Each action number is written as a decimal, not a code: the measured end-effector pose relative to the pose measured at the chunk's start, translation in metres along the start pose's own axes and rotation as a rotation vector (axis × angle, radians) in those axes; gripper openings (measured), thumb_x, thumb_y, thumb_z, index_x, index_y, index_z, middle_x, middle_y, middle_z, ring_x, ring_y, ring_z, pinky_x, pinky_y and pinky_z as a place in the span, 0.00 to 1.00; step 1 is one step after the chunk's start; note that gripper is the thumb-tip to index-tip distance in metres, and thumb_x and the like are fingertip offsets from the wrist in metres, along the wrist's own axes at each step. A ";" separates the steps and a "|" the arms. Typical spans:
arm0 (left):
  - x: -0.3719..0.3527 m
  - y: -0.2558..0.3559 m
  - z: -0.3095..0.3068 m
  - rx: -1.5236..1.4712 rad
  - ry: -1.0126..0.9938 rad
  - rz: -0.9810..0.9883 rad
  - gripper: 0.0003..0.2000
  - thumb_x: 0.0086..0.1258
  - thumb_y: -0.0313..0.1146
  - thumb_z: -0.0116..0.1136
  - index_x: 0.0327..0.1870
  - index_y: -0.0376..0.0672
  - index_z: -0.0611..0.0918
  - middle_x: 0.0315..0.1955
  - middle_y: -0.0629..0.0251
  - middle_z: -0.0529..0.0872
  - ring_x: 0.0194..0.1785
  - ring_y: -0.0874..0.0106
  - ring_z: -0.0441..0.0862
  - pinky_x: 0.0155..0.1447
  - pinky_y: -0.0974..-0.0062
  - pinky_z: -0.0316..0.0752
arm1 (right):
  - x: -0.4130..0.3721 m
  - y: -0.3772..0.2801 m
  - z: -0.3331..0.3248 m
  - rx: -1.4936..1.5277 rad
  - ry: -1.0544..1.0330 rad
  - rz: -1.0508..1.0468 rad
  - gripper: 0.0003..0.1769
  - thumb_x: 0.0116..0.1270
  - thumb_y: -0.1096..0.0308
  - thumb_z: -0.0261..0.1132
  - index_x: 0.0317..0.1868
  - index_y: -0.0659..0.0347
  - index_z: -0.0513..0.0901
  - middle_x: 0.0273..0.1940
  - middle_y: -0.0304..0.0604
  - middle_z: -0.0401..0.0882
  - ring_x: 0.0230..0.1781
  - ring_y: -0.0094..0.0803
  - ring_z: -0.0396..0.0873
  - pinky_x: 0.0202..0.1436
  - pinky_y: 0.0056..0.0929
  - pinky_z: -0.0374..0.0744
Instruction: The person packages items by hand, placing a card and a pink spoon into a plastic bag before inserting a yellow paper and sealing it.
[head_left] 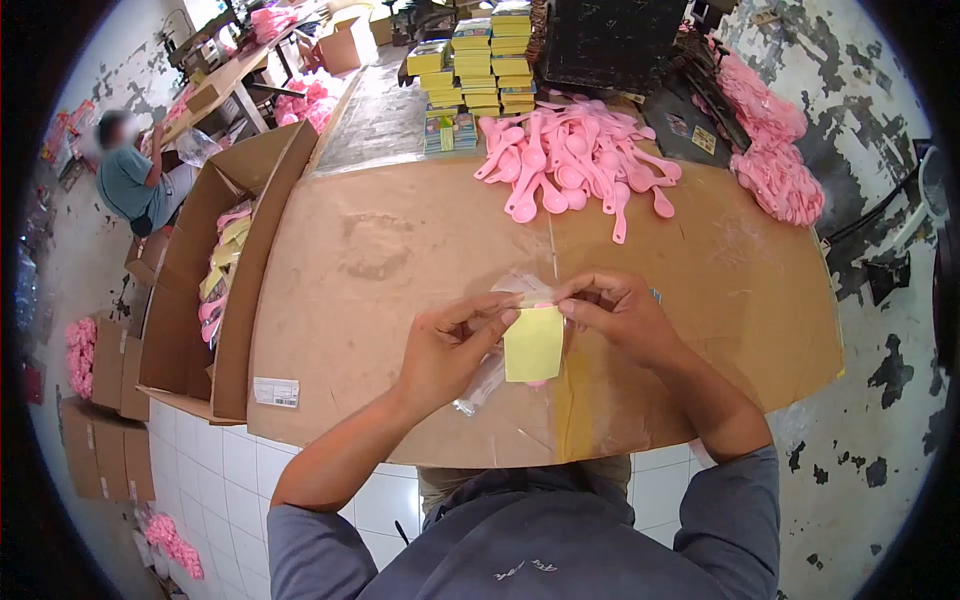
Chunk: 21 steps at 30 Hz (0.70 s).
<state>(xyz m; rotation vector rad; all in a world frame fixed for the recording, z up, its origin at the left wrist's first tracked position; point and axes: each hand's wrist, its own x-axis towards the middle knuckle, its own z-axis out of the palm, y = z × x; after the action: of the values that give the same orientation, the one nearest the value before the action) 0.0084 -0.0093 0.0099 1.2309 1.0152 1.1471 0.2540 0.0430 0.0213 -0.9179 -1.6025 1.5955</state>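
My left hand (452,345) and my right hand (612,308) meet over the front middle of the cardboard-covered table. Each pinches an upper corner of a clear plastic bag (522,285) with thumb and fingers. A plain yellow card (534,345) hangs below my fingertips, seemingly inside the bag. Bits of pink show above and below the card, and most of that pink item is hidden behind it. More clear plastic bags (487,380) lie under my left hand. Farther back on the table is a loose pile of pink measuring spoons (575,150).
Stacks of yellow-edged cards (475,65) stand behind the table's far edge. To the left, a tall open carton (230,310) holds packed pieces. Pink bundles (775,140) lie at the far right. A person (135,175) sits at the left beside another table.
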 end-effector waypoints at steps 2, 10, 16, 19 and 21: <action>0.001 -0.001 -0.004 0.046 -0.019 0.030 0.12 0.79 0.27 0.63 0.57 0.33 0.87 0.39 0.63 0.92 0.42 0.80 0.87 0.47 0.79 0.84 | -0.001 -0.001 -0.002 -0.010 -0.010 -0.021 0.08 0.74 0.74 0.68 0.51 0.66 0.86 0.42 0.38 0.87 0.41 0.20 0.84 0.47 0.23 0.82; 0.005 -0.012 -0.010 0.106 -0.103 0.157 0.10 0.77 0.21 0.61 0.55 0.35 0.88 0.42 0.61 0.92 0.43 0.79 0.88 0.47 0.79 0.84 | -0.004 0.002 -0.013 -0.059 -0.066 -0.118 0.09 0.73 0.77 0.67 0.50 0.65 0.89 0.48 0.38 0.85 0.48 0.21 0.81 0.52 0.23 0.78; 0.004 -0.008 -0.010 0.103 -0.120 0.103 0.10 0.76 0.24 0.62 0.53 0.35 0.90 0.40 0.62 0.92 0.40 0.79 0.87 0.45 0.79 0.82 | -0.005 0.000 -0.015 -0.174 -0.047 -0.149 0.09 0.71 0.78 0.66 0.48 0.65 0.91 0.46 0.39 0.85 0.44 0.22 0.80 0.49 0.22 0.76; 0.006 -0.008 -0.013 0.091 -0.137 0.081 0.10 0.77 0.24 0.61 0.54 0.34 0.89 0.41 0.62 0.92 0.42 0.78 0.87 0.47 0.79 0.84 | -0.005 0.001 -0.016 -0.165 -0.039 -0.133 0.08 0.72 0.76 0.67 0.47 0.65 0.91 0.45 0.39 0.85 0.44 0.22 0.80 0.48 0.22 0.77; 0.006 -0.008 -0.012 0.076 -0.128 0.060 0.10 0.78 0.24 0.61 0.55 0.33 0.88 0.42 0.62 0.92 0.43 0.78 0.88 0.47 0.79 0.84 | -0.006 -0.001 -0.012 -0.150 -0.025 -0.087 0.07 0.73 0.74 0.68 0.47 0.66 0.90 0.45 0.40 0.86 0.44 0.22 0.80 0.49 0.23 0.78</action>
<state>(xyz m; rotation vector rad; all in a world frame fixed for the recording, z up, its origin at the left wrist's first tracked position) -0.0017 -0.0008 0.0010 1.3849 0.9387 1.0693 0.2672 0.0443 0.0224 -0.8950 -1.7747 1.4480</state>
